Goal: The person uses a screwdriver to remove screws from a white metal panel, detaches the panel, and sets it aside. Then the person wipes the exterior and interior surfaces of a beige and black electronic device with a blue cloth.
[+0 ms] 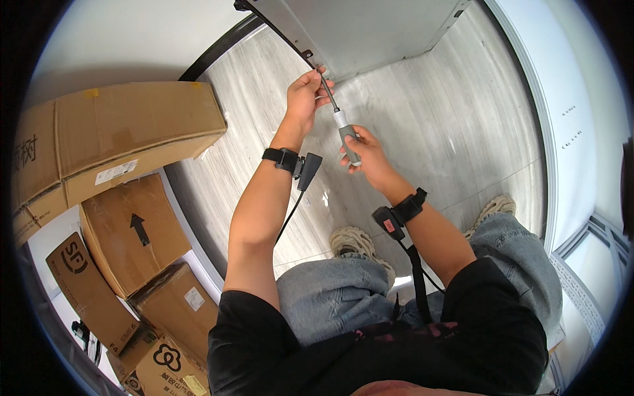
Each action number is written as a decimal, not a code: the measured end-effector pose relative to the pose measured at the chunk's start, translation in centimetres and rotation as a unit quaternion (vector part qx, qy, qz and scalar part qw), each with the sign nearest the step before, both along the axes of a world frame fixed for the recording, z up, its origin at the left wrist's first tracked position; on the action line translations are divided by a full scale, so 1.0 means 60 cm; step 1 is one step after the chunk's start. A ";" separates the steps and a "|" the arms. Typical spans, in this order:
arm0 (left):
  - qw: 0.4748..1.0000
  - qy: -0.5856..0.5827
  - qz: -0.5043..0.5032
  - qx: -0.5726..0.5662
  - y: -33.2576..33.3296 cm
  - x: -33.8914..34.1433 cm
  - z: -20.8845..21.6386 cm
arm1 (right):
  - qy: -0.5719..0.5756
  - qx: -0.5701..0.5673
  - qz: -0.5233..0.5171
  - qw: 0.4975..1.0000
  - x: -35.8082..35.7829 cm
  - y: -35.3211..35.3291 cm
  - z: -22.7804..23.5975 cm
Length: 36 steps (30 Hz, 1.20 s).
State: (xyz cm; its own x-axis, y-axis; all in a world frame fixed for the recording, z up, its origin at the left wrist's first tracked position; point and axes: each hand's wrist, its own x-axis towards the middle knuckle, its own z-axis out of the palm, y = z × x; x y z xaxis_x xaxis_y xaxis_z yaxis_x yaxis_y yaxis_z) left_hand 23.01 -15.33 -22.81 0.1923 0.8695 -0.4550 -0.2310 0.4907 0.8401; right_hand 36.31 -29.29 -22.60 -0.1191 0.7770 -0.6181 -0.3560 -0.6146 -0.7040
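While the right hand (367,153) grips the screwdriver (349,136), the left hand (304,98) pinches its shaft (331,97), apparently touching the grey panel (376,36).

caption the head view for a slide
Right hand gripping a screwdriver, left hand near its tip, beside a grey panel.

The premises are an indoor room, apparently a storeroom or small workroom; the exact use cannot be confirmed. Storage is indicated by brown cardboard boxes (139,119) stacked along the left side, several bearing labels and printed marks. The floor (422,138) is pale grey with a wood-grain finish, bordered by a white wall (152,39) with dark skirting (221,47). Work on equipment is evidenced by a large grey metal panel (383,33) and a grey-handled screwdriver (349,143) held at its lower edge.
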 end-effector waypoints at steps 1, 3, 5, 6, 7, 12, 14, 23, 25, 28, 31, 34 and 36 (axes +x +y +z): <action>1.000 0.007 0.004 0.005 0.000 0.002 -0.001 | 0.003 0.000 -0.004 1.000 0.000 0.000 -0.003; 1.000 0.023 0.010 0.016 0.000 0.012 0.000 | 0.012 0.004 -0.013 1.000 0.004 -0.001 -0.008; 1.000 0.021 0.016 0.017 -0.002 0.017 -0.003 | 0.023 0.009 -0.018 1.000 0.008 -0.007 -0.009; 0.999 0.021 0.019 0.018 -0.005 0.018 -0.007 | 0.025 0.011 -0.015 1.000 0.010 -0.010 -0.010; 0.999 0.022 0.025 0.013 -0.009 0.021 -0.012 | 0.028 0.013 -0.012 0.999 0.013 -0.010 -0.010; 0.999 0.032 0.025 0.008 -0.001 0.032 -0.015 | 0.058 0.010 -0.021 0.998 0.025 -0.003 -0.010; 0.999 0.028 0.023 0.005 -0.001 0.036 -0.013 | 0.092 0.001 -0.027 0.995 0.033 0.000 -0.009; 0.997 0.072 0.028 -0.008 -0.003 0.050 0.001 | -0.032 0.004 0.006 0.999 0.026 0.012 -0.038; 0.995 0.097 0.035 -0.011 -0.002 0.049 0.001 | -0.098 0.007 0.026 0.995 0.018 0.017 -0.034; 0.992 0.114 0.039 -0.024 0.004 0.045 -0.001 | -0.182 0.023 0.054 0.982 0.005 0.024 -0.029; 0.992 0.123 0.026 -0.029 0.014 0.038 -0.003 | -0.176 0.017 0.073 0.981 -0.001 0.031 -0.022; 0.991 0.126 0.015 -0.029 0.017 0.036 -0.004 | -0.042 -0.013 0.091 0.995 0.017 0.038 -0.030; 0.992 0.125 0.012 -0.028 0.019 0.033 0.000 | 0.033 -0.027 0.089 0.995 0.026 0.042 -0.032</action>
